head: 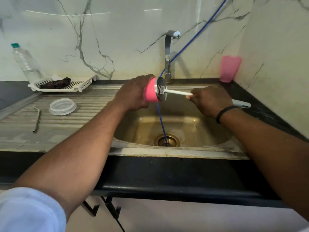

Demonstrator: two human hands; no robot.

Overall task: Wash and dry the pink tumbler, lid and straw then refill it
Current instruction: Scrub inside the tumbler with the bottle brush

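Above the sink (172,153), the left hand (133,94) wraps its fingers round the pink tumbler (150,92), tipped sideways so its mouth faces the right hand (208,102), whose fingers clamp the bottle brush (177,92) for scrubbing inside. Lid (62,106) and straw (37,118) lie left of the sink.

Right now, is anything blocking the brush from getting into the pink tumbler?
Nothing visible does. The left hand holds the pink tumbler sideways over the sink, mouth open toward the brush, whose bristles are already at the rim. The lid lies apart on the drainboard.
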